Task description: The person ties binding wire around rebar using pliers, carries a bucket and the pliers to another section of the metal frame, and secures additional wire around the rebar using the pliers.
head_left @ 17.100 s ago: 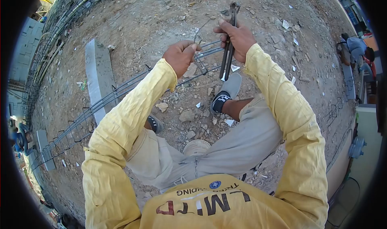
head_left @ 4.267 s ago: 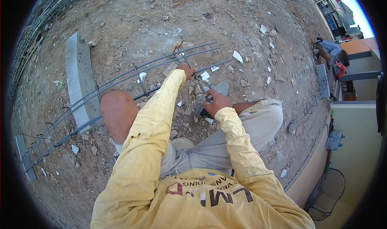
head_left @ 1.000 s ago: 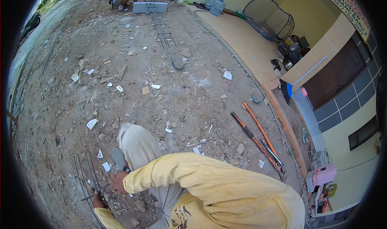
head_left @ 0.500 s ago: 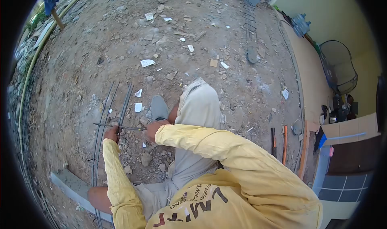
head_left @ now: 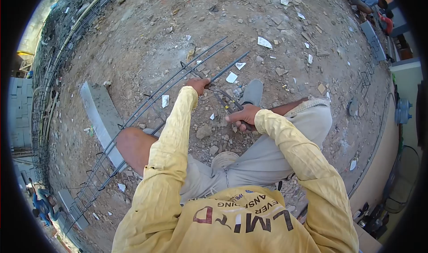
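Note:
My left hand is closed around a bar of the rebar cage, close to where a cross tie meets it. The cage is long and thin, with several parallel bars joined by stirrups, and runs diagonally past my bent knee to the lower left. My right hand grips the dark handles of a pair of pincers with yellow marks. Those handles stand partly apart. The pincers' head points toward the bars beside my left hand; whether it touches wire there I cannot make out.
A grey concrete block lies under the cage by my knee. White tile shards and stones litter the dirt. More rebar cages line the left edge. Other people are at upper right and lower left. A water jug stands right.
My view has swung left, bringing more of the cage and other people into sight. The pincers' handles have spread apart in my right hand. My left hand stays at the bars.

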The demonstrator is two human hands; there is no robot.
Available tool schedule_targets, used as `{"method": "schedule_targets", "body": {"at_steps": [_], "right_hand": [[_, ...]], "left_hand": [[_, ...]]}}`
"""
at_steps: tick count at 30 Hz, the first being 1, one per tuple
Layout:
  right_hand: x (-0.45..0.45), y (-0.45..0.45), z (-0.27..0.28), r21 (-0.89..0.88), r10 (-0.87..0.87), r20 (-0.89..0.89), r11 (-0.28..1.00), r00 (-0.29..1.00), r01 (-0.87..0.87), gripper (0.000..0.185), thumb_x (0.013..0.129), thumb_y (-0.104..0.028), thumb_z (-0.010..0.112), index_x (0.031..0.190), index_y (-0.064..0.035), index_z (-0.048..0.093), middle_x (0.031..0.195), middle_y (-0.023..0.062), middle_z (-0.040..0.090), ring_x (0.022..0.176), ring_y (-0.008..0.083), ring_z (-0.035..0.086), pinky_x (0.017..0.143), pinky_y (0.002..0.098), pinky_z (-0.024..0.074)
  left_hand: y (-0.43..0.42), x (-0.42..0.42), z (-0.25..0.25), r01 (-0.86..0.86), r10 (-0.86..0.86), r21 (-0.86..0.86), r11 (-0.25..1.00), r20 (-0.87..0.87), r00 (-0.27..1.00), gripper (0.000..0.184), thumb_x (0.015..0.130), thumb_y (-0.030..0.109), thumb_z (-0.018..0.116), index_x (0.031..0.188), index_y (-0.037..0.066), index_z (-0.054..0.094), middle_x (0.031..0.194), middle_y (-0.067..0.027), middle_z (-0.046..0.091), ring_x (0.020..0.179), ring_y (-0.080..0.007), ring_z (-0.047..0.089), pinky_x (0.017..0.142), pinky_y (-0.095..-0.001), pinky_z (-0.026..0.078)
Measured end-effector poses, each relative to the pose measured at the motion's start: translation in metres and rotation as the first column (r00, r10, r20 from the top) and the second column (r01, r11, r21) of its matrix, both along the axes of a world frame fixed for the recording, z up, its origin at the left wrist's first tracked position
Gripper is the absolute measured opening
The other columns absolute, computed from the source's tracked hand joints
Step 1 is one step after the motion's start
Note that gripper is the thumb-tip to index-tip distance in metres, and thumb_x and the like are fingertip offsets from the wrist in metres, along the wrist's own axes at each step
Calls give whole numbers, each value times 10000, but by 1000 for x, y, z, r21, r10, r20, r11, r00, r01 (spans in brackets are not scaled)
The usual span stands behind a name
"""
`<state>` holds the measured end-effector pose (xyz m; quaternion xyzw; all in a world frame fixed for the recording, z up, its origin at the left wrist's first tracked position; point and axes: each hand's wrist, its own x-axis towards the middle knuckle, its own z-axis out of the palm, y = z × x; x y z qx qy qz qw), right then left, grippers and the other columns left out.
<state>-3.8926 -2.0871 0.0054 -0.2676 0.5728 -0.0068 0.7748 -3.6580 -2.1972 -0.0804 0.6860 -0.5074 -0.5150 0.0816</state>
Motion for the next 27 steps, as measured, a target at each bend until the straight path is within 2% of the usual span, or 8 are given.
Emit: {"method": "schedule_targets", "body": {"at_steps": [4,7,10,13,16,17,19,27], "right_hand": [[6,7,-10,-486,111,-456,800,883,-351,436,775,-339,738,967,9,559,711,104,630,546,222,628,508,343,507],[17,20,16,-509,-12,-811,507,585,-695,537,821,-400,652,1137,0,483,967,195,645,806,343,661,728,444,521],[18,17,31,-473,17,-831,508,557,-720,516,865,-455,559,1129,-14,519,1139,227,590,1000,400,599,872,486,461],[15,17,18,-514,72,-761,541,645,-666,491,904,-439,520,1123,0,532,1048,222,622,869,413,627,849,474,476],[4,-1,7,-420,313,-440,757,842,-500,488,946,-456,457,1105,-4,546,971,204,645,743,352,644,749,447,522],[1,-3,5,-341,295,-289,857,911,-385,490,957,-464,440,1100,-8,550,933,195,652,704,327,647,709,434,535],[-1,-2,3,-48,-41,68,998,997,45,494,970,-484,418,1092,-24,554,821,164,666,639,263,643,610,391,552],[5,3,2,31,-98,31,995,995,97,546,856,-549,588,1044,-39,529,811,110,653,492,124,593,438,316,480]], "left_hand": [[6,-3,-1,-53,51,-36,998,-54,997,472,812,487,627,925,39,725,870,-131,700,775,-238,644,724,-369,486],[10,-2,11,-76,72,-26,997,-132,989,444,827,452,632,928,29,722,847,-96,706,703,-195,641,677,-354,491],[11,-1,10,-95,87,-39,995,-179,980,501,828,494,649,963,15,704,809,-87,672,614,-182,589,597,-332,464],[10,0,4,-110,107,-7,994,-198,974,480,833,472,653,977,16,701,824,-79,679,613,-172,590,599,-324,469],[7,1,-5,-95,92,-6,995,-179,979,450,839,432,631,962,6,710,844,-85,706,645,-183,634,637,-338,489],[6,2,-8,-88,85,-7,996,-169,982,451,840,430,629,969,6,708,844,-85,705,649,-184,635,639,-339,488],[5,3,-9,-73,70,-12,997,-149,986,451,842,428,625,985,7,704,845,-85,703,656,-187,636,641,-341,488],[15,5,1,-196,176,-74,978,-223,959,430,849,405,628,1032,21,696,857,-94,691,684,-173,640,658,-339,491]]}}
